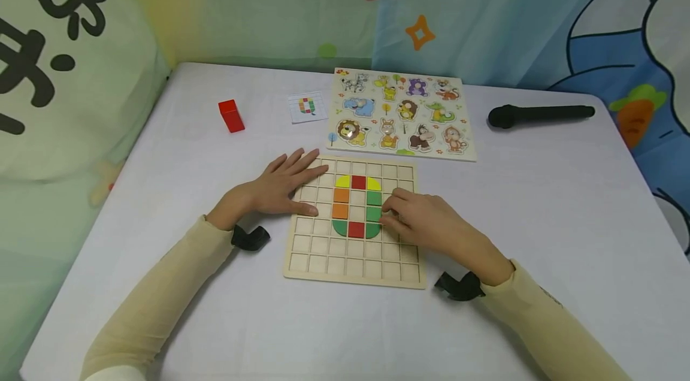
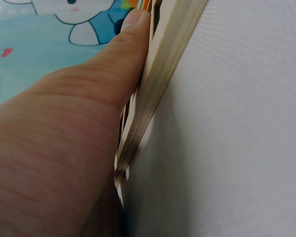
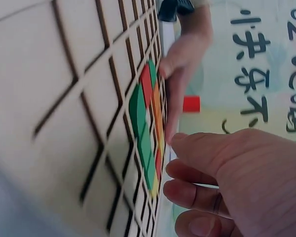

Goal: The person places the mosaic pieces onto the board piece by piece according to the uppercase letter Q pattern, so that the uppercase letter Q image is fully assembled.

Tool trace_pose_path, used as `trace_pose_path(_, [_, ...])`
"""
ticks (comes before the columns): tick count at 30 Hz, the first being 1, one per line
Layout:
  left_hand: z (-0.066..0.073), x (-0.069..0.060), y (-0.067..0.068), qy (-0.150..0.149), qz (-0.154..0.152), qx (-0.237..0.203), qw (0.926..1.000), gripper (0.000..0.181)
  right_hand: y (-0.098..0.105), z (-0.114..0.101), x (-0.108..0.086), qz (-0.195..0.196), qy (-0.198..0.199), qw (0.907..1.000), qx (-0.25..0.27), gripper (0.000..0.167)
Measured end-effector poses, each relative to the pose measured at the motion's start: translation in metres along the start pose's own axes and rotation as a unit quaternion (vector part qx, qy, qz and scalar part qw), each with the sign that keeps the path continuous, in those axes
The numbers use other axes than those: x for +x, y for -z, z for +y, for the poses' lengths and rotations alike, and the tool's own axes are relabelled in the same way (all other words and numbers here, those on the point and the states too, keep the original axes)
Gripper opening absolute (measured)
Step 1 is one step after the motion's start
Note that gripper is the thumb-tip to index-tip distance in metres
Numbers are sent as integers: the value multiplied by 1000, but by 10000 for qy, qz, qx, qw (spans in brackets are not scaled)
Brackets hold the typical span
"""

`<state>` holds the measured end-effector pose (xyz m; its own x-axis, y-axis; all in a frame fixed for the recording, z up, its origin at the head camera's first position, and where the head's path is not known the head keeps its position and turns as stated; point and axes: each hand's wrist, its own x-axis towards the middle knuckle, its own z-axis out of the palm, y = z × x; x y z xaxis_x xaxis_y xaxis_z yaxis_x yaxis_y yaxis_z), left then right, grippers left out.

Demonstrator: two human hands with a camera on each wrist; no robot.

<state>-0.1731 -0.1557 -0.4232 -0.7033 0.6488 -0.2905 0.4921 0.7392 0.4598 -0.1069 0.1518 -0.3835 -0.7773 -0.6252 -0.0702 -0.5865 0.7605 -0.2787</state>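
A wooden grid board [image 1: 353, 270] lies on the table, carrying a ring of coloured tiles. The ring has red squares [image 1: 358, 182] at top and bottom, orange squares [image 1: 341, 195] on the left and green squares [image 1: 374, 197] on the right. Its corners are rounded: yellow tiles [image 1: 342, 181] above, green ones [image 1: 339, 227] below. My left hand [image 1: 283, 183] rests on the board's left side with fingers spread; its thumb [image 2: 123, 49] lies along the edge. Over the right side hovers my right hand [image 3: 237, 173], fingers loosely bent beside the green tiles, nothing visible between thumb and fingers.
Behind the grid board lies an animal puzzle board [image 1: 399, 111], with a small pattern card [image 1: 307, 106] to its left. A red block [image 1: 231, 115] stands farther left. The black microphone [image 1: 541, 115] lies at the back right. Printed curtains [image 1: 302, 21] hang behind the table.
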Motion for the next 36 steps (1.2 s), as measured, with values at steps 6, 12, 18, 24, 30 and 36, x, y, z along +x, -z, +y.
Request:
trace_pose_path(6, [1, -1, 0, -14, -15, -29, 10000, 92, 8, 21, -20, 194, -448, 9988, -85, 18])
trace_pose_path(12, [0, -1, 0, -24, 16, -27, 10000, 92, 15, 39, -43, 362, -643, 9969, -279, 17])
trace_pose_path(18, [0, -1, -1, -74, 39, -64, 9999, 91, 15, 52, -67, 203, -1090, 9937, -189, 15])
trace_pose_path(24, [1, -1, 1, -25, -26, -31, 10000, 92, 11, 61, -88, 72, -1549, 9879, -9, 15])
trace_pose_path(30, [1, -1, 1, -29, -11, 4, 10000, 93, 5, 65, -107, 224, -1596, 9868, 180, 11])
trace_pose_path(36, [2, -1, 1, -65, 16, -46, 10000, 93, -1, 67, -122, 187, -1476, 9883, 341, 15])
